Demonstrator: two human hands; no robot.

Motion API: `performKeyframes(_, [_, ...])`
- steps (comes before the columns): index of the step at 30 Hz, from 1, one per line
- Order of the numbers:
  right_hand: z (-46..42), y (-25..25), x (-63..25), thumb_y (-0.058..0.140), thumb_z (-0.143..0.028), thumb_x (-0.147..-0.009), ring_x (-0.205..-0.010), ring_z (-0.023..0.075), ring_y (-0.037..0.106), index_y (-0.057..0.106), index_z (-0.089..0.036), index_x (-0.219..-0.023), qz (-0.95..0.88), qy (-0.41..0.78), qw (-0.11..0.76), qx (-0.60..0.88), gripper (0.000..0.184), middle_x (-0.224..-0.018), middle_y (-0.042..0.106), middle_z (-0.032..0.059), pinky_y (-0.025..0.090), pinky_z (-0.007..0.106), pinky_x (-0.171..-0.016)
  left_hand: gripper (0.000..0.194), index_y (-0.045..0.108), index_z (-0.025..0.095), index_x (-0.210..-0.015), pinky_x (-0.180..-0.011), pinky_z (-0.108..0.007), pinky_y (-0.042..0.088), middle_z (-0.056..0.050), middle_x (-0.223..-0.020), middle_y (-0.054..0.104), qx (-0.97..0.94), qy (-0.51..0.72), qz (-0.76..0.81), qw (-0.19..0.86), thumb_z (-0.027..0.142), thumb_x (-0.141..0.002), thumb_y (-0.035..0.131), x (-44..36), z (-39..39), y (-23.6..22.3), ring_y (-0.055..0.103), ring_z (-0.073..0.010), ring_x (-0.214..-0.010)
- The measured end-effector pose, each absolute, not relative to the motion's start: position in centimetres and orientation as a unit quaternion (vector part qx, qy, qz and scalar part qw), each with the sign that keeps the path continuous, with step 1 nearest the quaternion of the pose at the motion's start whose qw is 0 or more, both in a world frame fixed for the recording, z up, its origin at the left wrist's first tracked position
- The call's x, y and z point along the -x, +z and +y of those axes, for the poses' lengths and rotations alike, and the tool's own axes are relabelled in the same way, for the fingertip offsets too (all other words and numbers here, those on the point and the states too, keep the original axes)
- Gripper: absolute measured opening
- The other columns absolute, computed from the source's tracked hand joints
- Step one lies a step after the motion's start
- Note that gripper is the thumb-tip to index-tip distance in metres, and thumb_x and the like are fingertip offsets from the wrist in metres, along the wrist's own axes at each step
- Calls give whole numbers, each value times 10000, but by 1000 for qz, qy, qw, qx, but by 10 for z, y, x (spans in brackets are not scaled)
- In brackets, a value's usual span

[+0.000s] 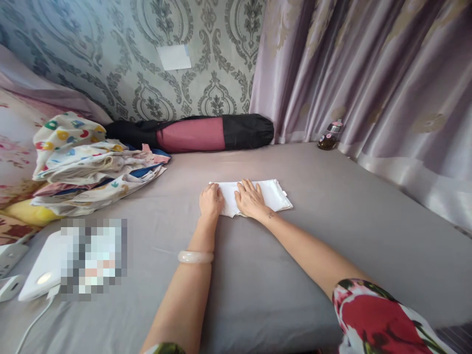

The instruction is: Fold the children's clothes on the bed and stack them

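Observation:
A folded white garment (275, 194) lies flat on the grey sheet, a small tag sticking out at its right end. My left hand (211, 200) is closed at the garment's left end, with its fingers curled over the edge. Flat on the middle of the cloth rests my right hand (250, 199), its fingers stretched out and slightly apart. Parts of the garment beneath both hands are hidden.
A pile of patterned clothes (84, 157) sits at the left. Along the wall lies a black and dark pink roll (191, 133). A small bottle (329, 136) stands by the curtain (306, 73). At the lower left are a white device with a cable (46, 268) and a blurred-out object (101, 258).

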State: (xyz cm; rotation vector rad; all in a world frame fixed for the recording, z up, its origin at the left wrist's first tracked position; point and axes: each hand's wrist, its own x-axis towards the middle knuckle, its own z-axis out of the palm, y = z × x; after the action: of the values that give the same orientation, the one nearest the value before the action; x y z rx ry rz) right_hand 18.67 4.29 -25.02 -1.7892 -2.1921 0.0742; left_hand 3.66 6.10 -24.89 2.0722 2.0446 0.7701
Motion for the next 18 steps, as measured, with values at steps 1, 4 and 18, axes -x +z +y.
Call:
performKeyframes(1, [43, -249, -187, 262, -338, -997, -1426, 280, 251, 432, -90, -1425, -765, 27, 152, 625, 523, -1523, 368, 153, 145, 505, -1151, 326, 629, 176, -1149, -940, -310, 453, -109, -1191, 674, -682, 258, 680, 72, 164, -906, 411, -36, 62, -249, 631, -223, -1097])
performKeyframes(4, [45, -245, -184, 264, -324, -991, -1422, 290, 256, 445, -84, -1413, -763, 30, 140, 631, 518, -1517, 373, 165, 151, 514, -1144, 361, 627, 171, -1185, -929, -306, 462, -112, -1189, 680, -670, 270, 684, 96, 152, -899, 408, -35, 63, -250, 643, -226, -1077])
performKeyframes(18, [49, -255, -157, 297, -322, -984, -1410, 282, 280, 440, -64, -1408, -784, 15, 161, 600, 516, -1481, 426, 170, 87, 496, -1156, 352, 692, 172, -1129, -924, -317, 476, -106, -1093, 726, -580, 352, 717, 157, 213, -908, 421, -20, 67, -240, 660, -229, -1040])
